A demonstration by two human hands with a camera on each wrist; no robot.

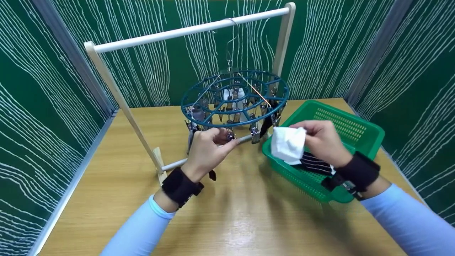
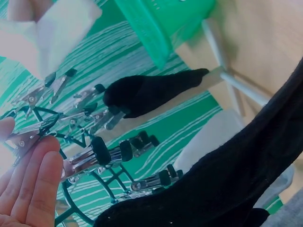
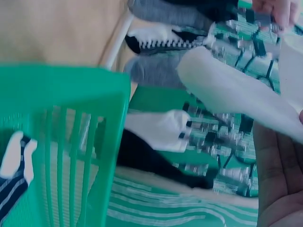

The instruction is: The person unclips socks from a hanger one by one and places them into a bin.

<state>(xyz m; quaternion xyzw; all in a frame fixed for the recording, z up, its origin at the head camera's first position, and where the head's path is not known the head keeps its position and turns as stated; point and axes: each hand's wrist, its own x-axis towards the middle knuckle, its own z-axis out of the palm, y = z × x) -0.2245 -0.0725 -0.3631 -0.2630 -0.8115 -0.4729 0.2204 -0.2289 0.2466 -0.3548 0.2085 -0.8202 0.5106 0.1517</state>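
A round blue-green clip hanger (image 1: 234,124) hangs by a hook from the rack's white bar. My left hand (image 1: 208,151) pinches one of its metal clips (image 2: 35,135) between thumb and fingers at the front rim. To the right of it, my right hand (image 1: 321,140) holds a white sock (image 1: 288,144) above the basket's near left side; the sock hangs down from the fingers. Several socks hang from other clips: a black sock (image 2: 147,92), a white sock (image 3: 158,127) and a grey sock (image 3: 156,71) among them.
A green basket (image 1: 375,138) stands on the right of the wooden table (image 1: 245,220), with a black striped sock (image 1: 314,164) inside. The wooden rack's left leg (image 1: 124,106) rises beyond my left forearm. Green patterned panels (image 1: 142,78) enclose the table.
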